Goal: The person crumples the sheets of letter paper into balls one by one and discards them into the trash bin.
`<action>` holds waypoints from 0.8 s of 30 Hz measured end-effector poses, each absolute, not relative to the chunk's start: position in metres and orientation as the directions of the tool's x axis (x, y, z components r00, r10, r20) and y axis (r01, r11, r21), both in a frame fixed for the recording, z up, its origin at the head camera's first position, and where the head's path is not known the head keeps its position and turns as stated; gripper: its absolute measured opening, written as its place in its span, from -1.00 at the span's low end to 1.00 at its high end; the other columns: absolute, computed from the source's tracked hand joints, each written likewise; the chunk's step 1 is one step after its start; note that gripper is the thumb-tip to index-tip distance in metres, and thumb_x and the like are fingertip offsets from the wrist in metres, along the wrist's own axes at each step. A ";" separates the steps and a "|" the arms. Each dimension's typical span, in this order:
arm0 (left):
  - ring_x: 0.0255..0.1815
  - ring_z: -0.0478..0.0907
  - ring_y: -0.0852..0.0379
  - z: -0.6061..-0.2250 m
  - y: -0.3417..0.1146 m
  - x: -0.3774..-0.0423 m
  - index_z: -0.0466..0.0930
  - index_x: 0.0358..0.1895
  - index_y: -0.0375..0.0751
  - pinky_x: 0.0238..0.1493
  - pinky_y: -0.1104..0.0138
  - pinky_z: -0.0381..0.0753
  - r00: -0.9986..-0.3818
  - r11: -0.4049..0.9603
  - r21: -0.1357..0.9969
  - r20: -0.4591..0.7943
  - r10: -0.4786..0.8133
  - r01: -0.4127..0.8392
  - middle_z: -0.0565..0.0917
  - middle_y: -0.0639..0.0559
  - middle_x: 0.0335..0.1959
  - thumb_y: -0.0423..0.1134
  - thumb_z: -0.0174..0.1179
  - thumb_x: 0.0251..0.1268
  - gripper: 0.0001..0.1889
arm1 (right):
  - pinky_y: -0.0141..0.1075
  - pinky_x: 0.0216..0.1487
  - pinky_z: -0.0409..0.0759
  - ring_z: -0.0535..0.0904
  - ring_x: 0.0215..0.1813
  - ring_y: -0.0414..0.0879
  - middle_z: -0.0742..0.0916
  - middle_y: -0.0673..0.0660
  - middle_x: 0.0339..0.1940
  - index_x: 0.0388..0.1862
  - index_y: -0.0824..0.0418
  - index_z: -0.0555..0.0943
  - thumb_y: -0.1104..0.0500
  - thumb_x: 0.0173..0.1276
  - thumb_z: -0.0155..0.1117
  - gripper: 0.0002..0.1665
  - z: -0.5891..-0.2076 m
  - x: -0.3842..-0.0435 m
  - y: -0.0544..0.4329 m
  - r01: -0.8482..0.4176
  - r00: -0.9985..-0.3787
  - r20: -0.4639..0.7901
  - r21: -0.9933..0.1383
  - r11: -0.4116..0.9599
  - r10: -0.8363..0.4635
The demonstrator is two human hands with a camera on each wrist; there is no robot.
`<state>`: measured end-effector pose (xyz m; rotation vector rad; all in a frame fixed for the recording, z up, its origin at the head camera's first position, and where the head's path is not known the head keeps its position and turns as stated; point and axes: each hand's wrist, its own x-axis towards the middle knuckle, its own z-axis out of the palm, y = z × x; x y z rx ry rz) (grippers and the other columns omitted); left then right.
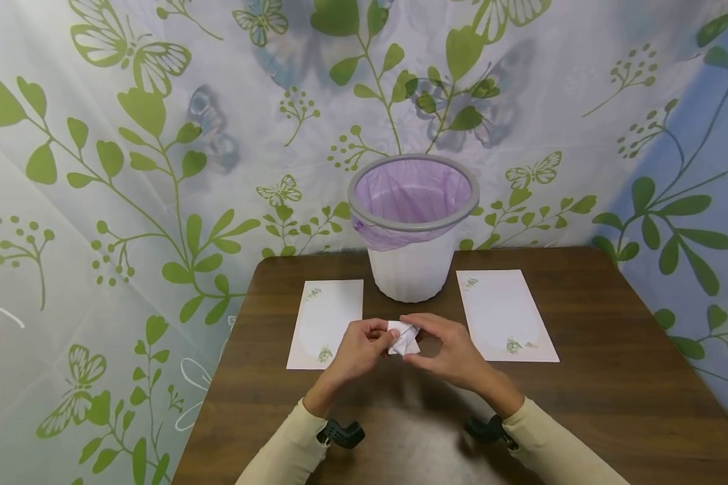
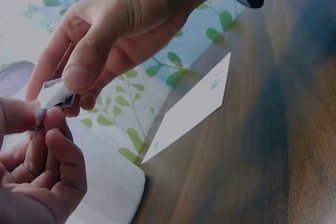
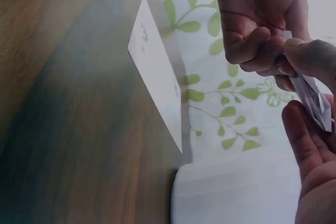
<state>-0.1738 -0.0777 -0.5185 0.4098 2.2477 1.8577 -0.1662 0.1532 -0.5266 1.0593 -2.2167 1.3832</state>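
A small piece of white paper [image 1: 404, 341], folded into a compact shape with several creases, is held up between both hands over the table. My left hand [image 1: 360, 348] pinches its left edge, thumb on the near face. On the other side, my right hand [image 1: 451, 351] grips the paper between thumb and fingers. The left wrist view shows the folded paper [image 2: 54, 94] with layered flaps, partly covered by the fingertips. From the right wrist, the paper [image 3: 314, 100] appears almost edge-on, and the right thumb lies against it.
A white bin [image 1: 409, 269] with a purple liner stands behind the hands. Flat printed sheets lie on the brown table [image 1: 607, 404]: a left sheet [image 1: 330, 316] and a right sheet [image 1: 505, 313]. A leaf-and-butterfly patterned curtain [image 1: 158, 269] hangs behind and around.
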 end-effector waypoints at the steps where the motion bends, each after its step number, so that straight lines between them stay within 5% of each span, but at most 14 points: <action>1: -0.46 0.64 0.22 -0.518 -0.078 -0.174 0.76 -0.02 -0.44 -0.37 0.42 0.70 -0.941 0.146 0.987 0.020 0.337 0.073 0.83 -0.12 -0.32 -0.31 0.34 0.58 -0.80 | -0.17 -0.11 0.85 0.80 -0.05 -0.06 0.82 0.23 0.23 0.35 0.31 0.69 0.30 0.10 0.81 -0.20 -0.526 -0.167 0.152 -0.749 -0.658 0.629 -0.606 0.268 -0.415; 10: -0.43 0.73 0.13 -0.518 -0.082 -0.172 0.63 0.31 -0.32 -0.28 0.35 0.77 -0.930 0.019 1.000 0.005 0.369 0.013 0.82 0.01 -0.37 -0.27 0.36 0.58 -0.64 | -0.31 -0.15 0.81 0.79 -0.16 -0.13 0.88 0.12 0.01 0.15 0.23 0.81 0.41 0.11 0.74 -0.41 -0.530 -0.171 0.154 -0.790 -0.613 0.697 -0.539 0.291 -0.372; 15: -0.27 0.84 -0.02 -0.520 -0.080 -0.173 0.65 0.30 -0.38 -0.18 0.29 0.85 -0.901 -0.009 0.999 0.048 0.431 0.049 0.86 -0.30 -0.16 -0.24 0.25 0.68 -0.66 | -0.39 -0.22 0.78 0.81 -0.26 -0.13 0.90 0.10 -0.16 -0.03 0.17 0.86 0.48 0.15 0.68 -0.58 -0.530 -0.171 0.156 -0.784 -0.620 0.717 -0.554 0.280 -0.318; 19: -0.11 0.85 -0.25 -0.522 -0.077 -0.173 0.62 0.35 -0.41 -0.07 0.14 0.89 -0.877 -0.007 0.994 0.097 0.471 0.106 0.78 -0.46 0.07 -0.30 0.20 0.70 -0.65 | -0.47 -0.32 0.70 0.76 -0.36 -0.19 0.89 0.05 -0.28 -0.18 0.13 0.87 0.45 0.23 0.64 -0.72 -0.526 -0.170 0.157 -0.735 -0.675 0.696 -0.607 0.303 -0.245; 24: 0.05 0.81 -0.20 -0.525 -0.075 -0.172 0.58 0.45 -0.29 0.08 -0.03 0.85 -0.860 -0.022 0.962 0.255 0.442 0.274 0.71 -0.34 0.25 -0.51 0.42 0.41 -0.44 | -0.47 -0.49 0.66 0.67 -0.50 -0.23 0.83 0.06 -0.43 -0.19 0.17 0.85 0.43 0.35 0.57 -0.81 -0.523 -0.167 0.158 -0.630 -0.776 0.597 -0.740 0.234 -0.204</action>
